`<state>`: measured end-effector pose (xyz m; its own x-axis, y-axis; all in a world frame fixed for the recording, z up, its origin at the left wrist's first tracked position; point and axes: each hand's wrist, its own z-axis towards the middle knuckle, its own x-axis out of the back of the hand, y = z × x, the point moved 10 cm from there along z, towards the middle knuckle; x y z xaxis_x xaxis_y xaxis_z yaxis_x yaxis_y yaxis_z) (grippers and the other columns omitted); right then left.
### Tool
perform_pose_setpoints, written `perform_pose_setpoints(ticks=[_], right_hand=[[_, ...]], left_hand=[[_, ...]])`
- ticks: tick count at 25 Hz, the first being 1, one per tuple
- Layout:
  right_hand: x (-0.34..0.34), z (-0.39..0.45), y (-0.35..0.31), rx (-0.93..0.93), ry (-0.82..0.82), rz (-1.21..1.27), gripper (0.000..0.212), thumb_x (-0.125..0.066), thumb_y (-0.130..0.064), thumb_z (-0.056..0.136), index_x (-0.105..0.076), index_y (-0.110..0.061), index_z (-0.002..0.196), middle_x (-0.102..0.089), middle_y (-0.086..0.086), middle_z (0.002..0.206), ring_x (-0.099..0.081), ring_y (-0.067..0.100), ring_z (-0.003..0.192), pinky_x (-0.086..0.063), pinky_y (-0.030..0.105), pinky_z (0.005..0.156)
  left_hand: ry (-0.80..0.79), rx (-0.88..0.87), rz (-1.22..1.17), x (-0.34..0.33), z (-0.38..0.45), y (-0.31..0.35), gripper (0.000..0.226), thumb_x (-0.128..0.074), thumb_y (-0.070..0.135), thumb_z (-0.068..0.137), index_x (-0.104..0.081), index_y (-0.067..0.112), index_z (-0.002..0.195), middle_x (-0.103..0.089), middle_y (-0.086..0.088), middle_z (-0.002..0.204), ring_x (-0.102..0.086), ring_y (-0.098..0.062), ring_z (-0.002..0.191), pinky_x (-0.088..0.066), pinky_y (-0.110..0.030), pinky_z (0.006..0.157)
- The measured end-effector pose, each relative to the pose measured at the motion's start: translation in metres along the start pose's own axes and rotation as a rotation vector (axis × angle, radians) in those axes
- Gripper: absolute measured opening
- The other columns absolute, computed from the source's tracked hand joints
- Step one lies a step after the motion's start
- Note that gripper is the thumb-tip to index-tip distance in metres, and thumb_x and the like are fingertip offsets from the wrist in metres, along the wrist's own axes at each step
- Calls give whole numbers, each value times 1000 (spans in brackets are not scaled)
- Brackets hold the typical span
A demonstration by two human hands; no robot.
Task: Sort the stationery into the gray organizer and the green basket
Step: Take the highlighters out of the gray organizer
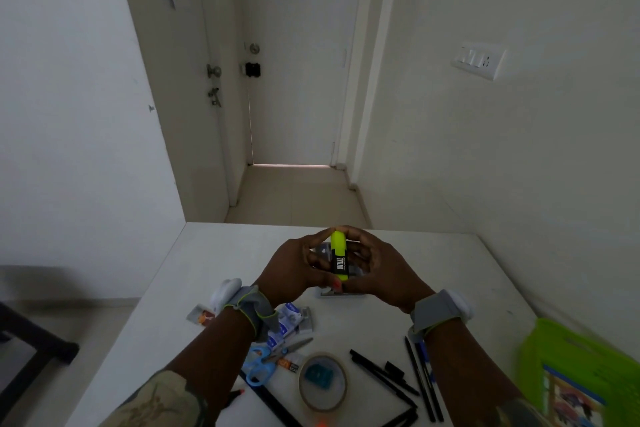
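Observation:
Both hands hold a yellow-green highlighter point(338, 256) with a black label upright above the white table point(450, 270). My left hand point(291, 270) grips its left side, thumb at its lower end; my right hand point(377, 269) curls round its right side. Behind the hands the gray organizer point(343, 293) is mostly hidden; only its lower edge shows. The green basket point(581, 367) stands at the table's right front edge, with a picture card inside.
Loose on the near table lie blue-handled scissors point(265, 362), a tape roll point(322, 381), several black pens point(391, 374), white packets point(291, 321) and a small card point(201, 314). A closed door and walls stand beyond the table's far edge.

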<state>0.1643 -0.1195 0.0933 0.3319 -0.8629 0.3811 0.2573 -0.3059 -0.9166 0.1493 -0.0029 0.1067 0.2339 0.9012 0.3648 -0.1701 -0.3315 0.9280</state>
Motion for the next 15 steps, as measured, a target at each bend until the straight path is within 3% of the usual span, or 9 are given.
perform_pose_setpoints(ticks=[3,8,11,13,15], right_hand=[[-2,-1,5,-8,-8,5,84,-86,-6,59,-47,-17,132,-60,-1,126,-57,8,117,-48,26,99],[-6,-2,11,-9,-7,34,83,-85,-3,58,-48,-19,130,-60,-5,126,-57,6,116,-48,19,95],[-17,-3,22,-13,-63,-8,82,-84,-9,63,-43,-19,132,-56,-4,127,-56,6,116,-48,18,95],[-27,-1,42,-55,-86,-100,81,-84,-19,64,-40,-22,133,-54,-1,127,-56,9,114,-49,23,96],[-29,-1,73,-167,-45,-185,81,-84,-31,63,-41,-22,130,-52,1,128,-53,14,115,-47,32,99]], left_hand=[[-7,-9,20,-2,-2,-1,78,-78,-1,65,-40,41,118,-69,-4,68,-61,6,52,-49,-6,60],[-26,-11,73,-3,2,-9,79,-81,3,63,-39,49,112,-70,-8,75,-62,8,59,-47,-3,63],[-73,24,151,-14,5,-29,81,-80,7,66,-41,36,130,-68,-4,79,-60,9,60,-51,-12,73],[-128,83,202,-24,3,-51,94,-78,13,71,-17,36,140,-68,-2,91,-59,8,67,-52,-22,86],[-180,159,186,-31,0,-72,105,-74,19,76,6,38,140,-65,-5,112,-61,0,81,-49,-22,90]])
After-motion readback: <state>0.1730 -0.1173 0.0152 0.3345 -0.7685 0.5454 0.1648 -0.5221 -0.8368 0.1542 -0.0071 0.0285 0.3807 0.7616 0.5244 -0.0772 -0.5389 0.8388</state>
